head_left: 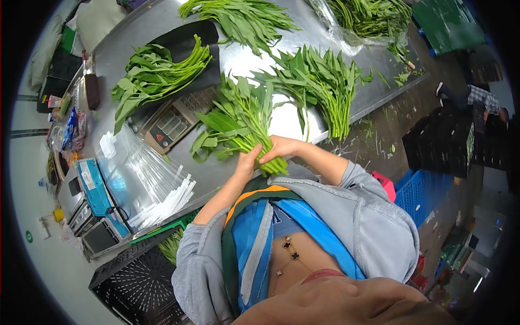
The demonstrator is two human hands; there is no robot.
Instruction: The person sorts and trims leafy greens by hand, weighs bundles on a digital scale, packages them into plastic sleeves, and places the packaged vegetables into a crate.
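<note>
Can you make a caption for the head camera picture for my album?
Left hand and right hand grip a bunch of leafy greens by the stems near a scale.

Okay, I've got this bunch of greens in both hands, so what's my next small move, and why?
Probably hold the stems with your right hand and slide your left hand up to gather the leaves: both hands grip the bunch low, while its leaves splay left toward the scale.
</note>
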